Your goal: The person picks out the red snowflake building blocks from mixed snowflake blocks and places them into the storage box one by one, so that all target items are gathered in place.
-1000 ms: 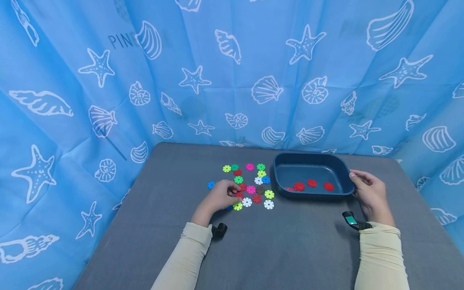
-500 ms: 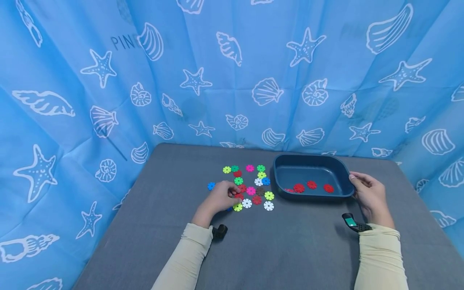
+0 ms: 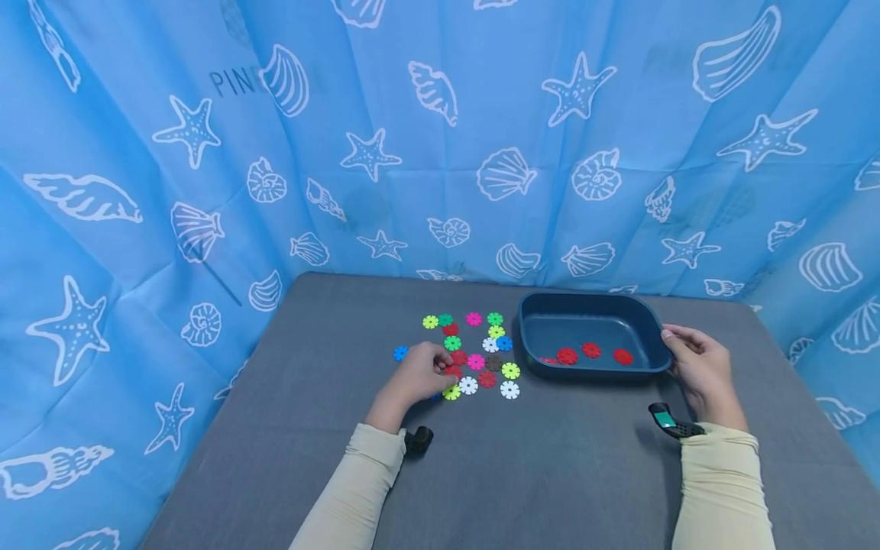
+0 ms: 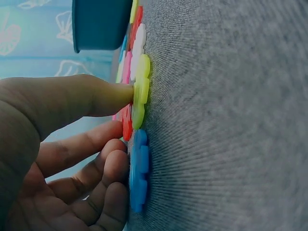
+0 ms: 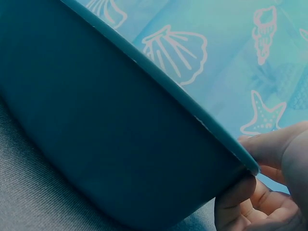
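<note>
My left hand (image 3: 415, 374) rests among several notched plastic discs spread on the grey table. Its thumb and index finger are bent around a red notched disc (image 4: 127, 126), which lies low against the table. In the left wrist view, the thumb tip also touches a yellow-green disc (image 4: 142, 91), and a blue disc (image 4: 139, 171) lies under the curled other fingers. My right hand (image 3: 704, 370) grips the right rim of a dark blue rectangular dish (image 3: 594, 371), thumb at the rim and fingers outside. Several red discs (image 3: 590, 350) lie inside the dish.
Around the left hand lie pink (image 3: 473, 319), green (image 3: 495, 318), white (image 3: 509, 390), brown and other discs, some overlapping. A blue shell-print curtain (image 3: 447, 153) hangs behind the back edge of the table (image 3: 536, 473).
The left hand stays almost in place over the discs, with only a slight shift of its fingers. The right hand keeps its grip on the dish. The camera view has tilted a little.
</note>
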Motion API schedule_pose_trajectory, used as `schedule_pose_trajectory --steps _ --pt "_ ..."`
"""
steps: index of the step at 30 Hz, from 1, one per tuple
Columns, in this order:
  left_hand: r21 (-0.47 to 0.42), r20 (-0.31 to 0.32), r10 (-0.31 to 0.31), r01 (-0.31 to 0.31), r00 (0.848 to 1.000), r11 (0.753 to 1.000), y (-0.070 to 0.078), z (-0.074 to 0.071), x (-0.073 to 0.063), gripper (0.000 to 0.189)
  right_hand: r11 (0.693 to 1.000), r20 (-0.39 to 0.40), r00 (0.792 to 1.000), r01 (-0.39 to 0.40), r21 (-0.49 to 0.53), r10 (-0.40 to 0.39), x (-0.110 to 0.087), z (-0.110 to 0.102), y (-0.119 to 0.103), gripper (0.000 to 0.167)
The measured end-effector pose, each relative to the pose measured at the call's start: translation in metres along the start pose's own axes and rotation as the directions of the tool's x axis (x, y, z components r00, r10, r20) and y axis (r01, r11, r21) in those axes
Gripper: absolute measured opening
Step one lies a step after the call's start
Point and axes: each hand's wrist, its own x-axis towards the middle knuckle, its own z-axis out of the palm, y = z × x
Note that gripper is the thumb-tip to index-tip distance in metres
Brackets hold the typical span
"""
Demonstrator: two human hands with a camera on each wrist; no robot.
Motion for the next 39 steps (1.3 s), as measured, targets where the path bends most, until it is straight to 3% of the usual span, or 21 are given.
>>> schedule_pose_trajectory --steps 10,16,24,39 --pt "0.004 -0.005 0.044 -0.044 0.999 0.999 -0.003 0.003 0.003 0.018 1.000 0.011 1.000 0.010 -0.004 -0.010 0.000 -0.001 0.001 0.049" --pt "0.013 0.004 0.045 -0.045 0.999 0.999 -0.001 0.001 0.003 0.013 0.997 0.000 1.000 0.023 -0.079 -0.023 0.002 0.001 0.003 0.049" --pt "0.017 0.003 0.069 -0.069 0.998 0.997 0.000 0.000 0.006 0.006 1.000 0.019 1.000 0.011 0.011 -0.011 0.000 0.000 0.003 0.045" --pt "-0.092 -0.062 0.129 -0.135 0.990 0.987 0.017 -0.001 0.007 0.006 0.999 0.016 1.000 0.024 0.021 -0.025 0.002 -0.002 0.003 0.044"
